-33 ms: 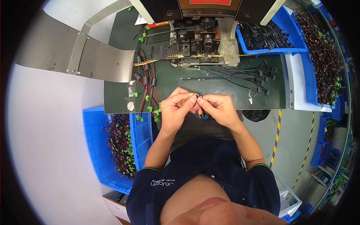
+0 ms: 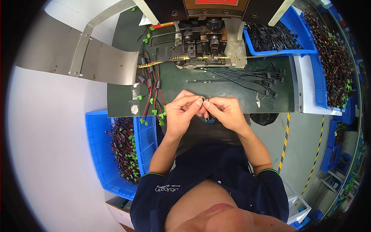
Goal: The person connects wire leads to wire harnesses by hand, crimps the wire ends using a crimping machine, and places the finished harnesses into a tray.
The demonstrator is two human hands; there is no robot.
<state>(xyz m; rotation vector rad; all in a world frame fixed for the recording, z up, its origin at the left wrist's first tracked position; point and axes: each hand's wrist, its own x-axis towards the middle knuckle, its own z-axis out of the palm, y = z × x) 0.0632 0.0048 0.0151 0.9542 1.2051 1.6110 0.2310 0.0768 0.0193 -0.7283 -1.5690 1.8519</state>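
Note:
In front of the press, above the table's near edge, both my hands meet with their fingertips almost touching. Thumb and fingers of my left hand (image 2: 183, 110) pinch a thin wire, whose small yellowish tip shows at the fingertips. My right hand (image 2: 227, 112) is closed in a pinch on a thin dark wire (image 2: 209, 98); its short end sticks up beside the thumb. The fingers hide most of both wires. Just left of my left hand lie red-and-black wire leads (image 2: 155, 91) with black cylinders and green connectors.
A press (image 2: 203, 40) with a yellow terminal strip (image 2: 150, 64) stands ahead. Black cables (image 2: 247, 77) lie right of it on the green table (image 2: 228, 89). Blue bins stand at lower left (image 2: 98, 154) and far right (image 2: 309, 51). A curved metal guide (image 2: 112, 63) juts in from the left.

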